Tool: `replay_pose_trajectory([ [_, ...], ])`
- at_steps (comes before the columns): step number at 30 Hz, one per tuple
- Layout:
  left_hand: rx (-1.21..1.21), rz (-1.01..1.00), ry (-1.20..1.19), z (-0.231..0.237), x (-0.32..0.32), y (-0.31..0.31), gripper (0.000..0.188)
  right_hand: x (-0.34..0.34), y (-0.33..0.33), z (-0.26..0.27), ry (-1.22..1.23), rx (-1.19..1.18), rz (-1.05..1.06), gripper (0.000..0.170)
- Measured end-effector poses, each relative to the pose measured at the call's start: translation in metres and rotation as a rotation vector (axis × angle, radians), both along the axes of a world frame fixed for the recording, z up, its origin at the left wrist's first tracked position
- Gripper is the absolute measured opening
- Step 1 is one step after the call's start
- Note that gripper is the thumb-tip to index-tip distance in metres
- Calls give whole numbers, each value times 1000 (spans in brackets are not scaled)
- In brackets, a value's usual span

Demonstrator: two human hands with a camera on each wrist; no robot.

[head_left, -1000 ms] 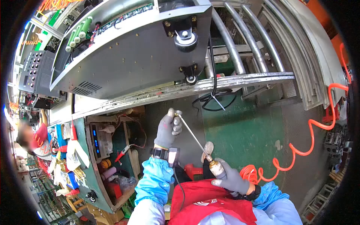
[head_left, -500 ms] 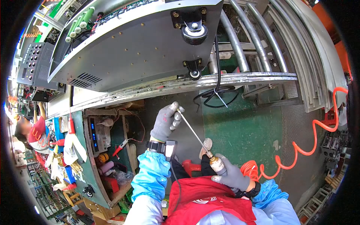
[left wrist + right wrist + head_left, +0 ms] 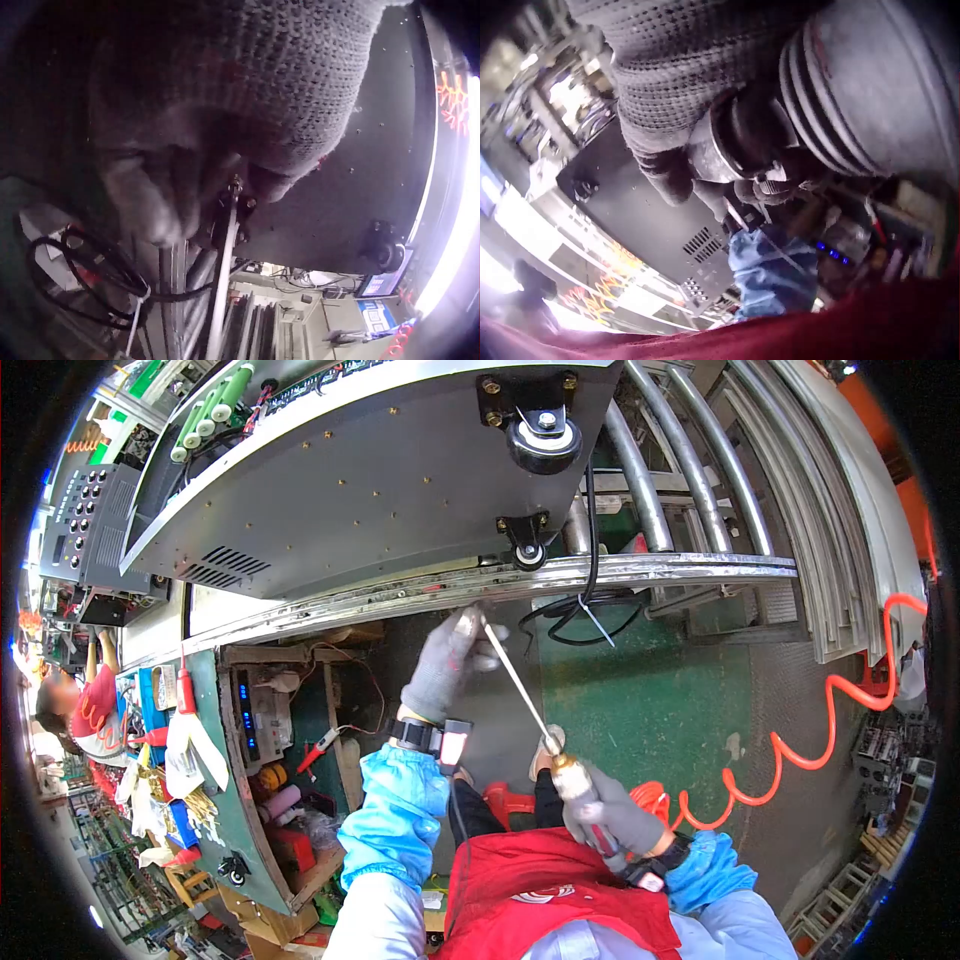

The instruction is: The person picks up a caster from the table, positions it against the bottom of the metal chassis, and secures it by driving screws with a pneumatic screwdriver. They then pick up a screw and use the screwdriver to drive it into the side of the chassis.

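My right hand (image 3: 618, 822) curls around the long-shafted driver (image 3: 573, 778) at lower centre; my left hand (image 3: 442, 672) pinches its tip (image 3: 486, 624).
Since the earlier frame, left hand and tip have risen toward the metal rail (image 3: 690, 568) crossing the upper middle.

No wording can be read: the white print (image 3: 545, 895) on the apron (image 3: 490, 865), below the right hand (image 3: 612, 815), and the blue readouts (image 3: 247, 710) (lit, but too small) left of the left hand (image 3: 445, 668) stay illegible.
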State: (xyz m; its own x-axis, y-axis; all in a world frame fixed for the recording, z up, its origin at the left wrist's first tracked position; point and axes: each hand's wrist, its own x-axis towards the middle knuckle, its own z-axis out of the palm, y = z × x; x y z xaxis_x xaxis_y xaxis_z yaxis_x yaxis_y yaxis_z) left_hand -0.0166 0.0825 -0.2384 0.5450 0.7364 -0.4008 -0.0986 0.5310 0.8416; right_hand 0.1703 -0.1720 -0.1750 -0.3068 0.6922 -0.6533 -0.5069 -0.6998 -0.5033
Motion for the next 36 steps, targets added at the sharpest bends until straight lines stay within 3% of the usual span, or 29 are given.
replay_pose_trajectory([
  [1, -41, 92, -55, -1, 10, -8, 58, -6, 8, -4, -64, 25, -29, 82],
  [3, -137, -48, -21, -3, 13, -22, 64, -15, 25, -18, -187, 74, -85, 80],
  [5, -77, -197, -118, -5, 16, -42, 67, -21, 42, -25, -225, 80, -128, 80],
  [8, -102, -394, -32, -3, 14, -61, 63, -27, 56, -47, -347, 139, -154, 83],
  [11, -159, -367, -102, -15, 15, -77, 59, -34, 66, -52, -392, 154, -206, 82],
  [14, 17, -386, 2, -26, 14, -74, 57, -37, 70, -57, -384, 183, -242, 79],
  [17, -16, -331, -53, -23, 15, -73, 54, -39, 75, -58, -399, 178, -244, 76],
  [24, 105, -297, 95, -5, 12, -70, 56, -46, 86, -27, -470, 73, -180, 67],
  [26, 128, -228, 82, -8, 14, -73, 51, -50, 83, -35, -520, 155, -217, 64],
  [30, 6, -196, -13, -13, 15, -72, 58, -50, 85, -46, -494, 172, -250, 60],
  [36, 41, -258, 22, -18, 14, -65, 63, -48, 85, -58, -501, 168, -266, 69],
])
